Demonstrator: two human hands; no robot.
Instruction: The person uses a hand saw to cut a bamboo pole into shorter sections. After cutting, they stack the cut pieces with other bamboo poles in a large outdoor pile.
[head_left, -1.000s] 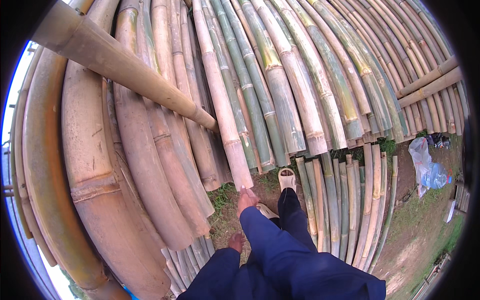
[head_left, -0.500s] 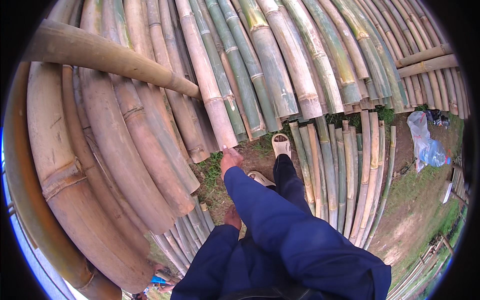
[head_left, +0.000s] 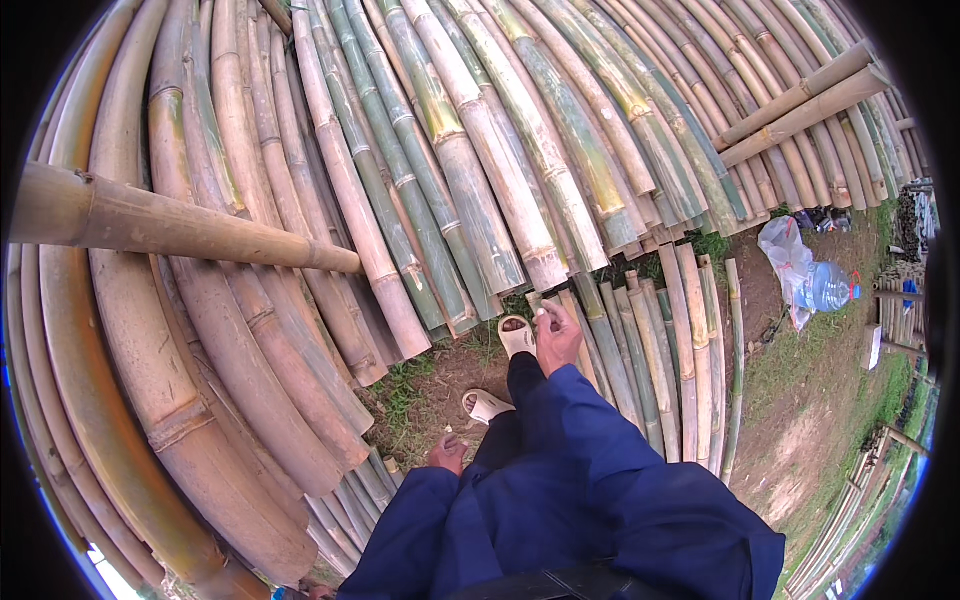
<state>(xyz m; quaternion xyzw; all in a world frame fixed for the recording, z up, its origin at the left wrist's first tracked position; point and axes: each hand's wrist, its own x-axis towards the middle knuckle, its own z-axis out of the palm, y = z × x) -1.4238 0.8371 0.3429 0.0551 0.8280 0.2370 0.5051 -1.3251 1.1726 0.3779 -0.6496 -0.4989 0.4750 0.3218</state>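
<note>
1. Clock centred on the sandals (head_left: pixel 516 337), 12 straight ahead of the person. The bamboo poles (head_left: pixel 527 230) in question spread from 9 round to 2, side by side, near ends uneven.
2. Done, as I judge it: that big layer is lying in rank, and a bunch of slimmer poles (head_left: pixel 690 360) lies at 3. Left: I see neither hand lifting a pole, and cannot tell how much remains.
3. Right hand (head_left: pixel 557 338), at 2: thumb and fingers drawn together, just by the near ends of the slimmer poles. A tiny white spot shows at the tips; nail or held piece, cannot tell. Contact with bamboo also unclear.
4. Left hand (head_left: pixel 447 452), at 7: loosely curled, low, well apart from the right; no held thing visible, grip uncertain.
5. Count: hands, two; sandals, two; cross pole (head_left: pixel 200 228) at 10, one; crossing poles (head_left: pixel 800 105) between 1 and 2, two; bottle (head_left: pixel 829 288) between 2 and 3, one; plastic bag (head_left: pixel 785 250) beside it, one.
6. Slimmer poles: roughly a dozen, overlapping. Big layer: dozens, too overlapped for an exact count.
</note>
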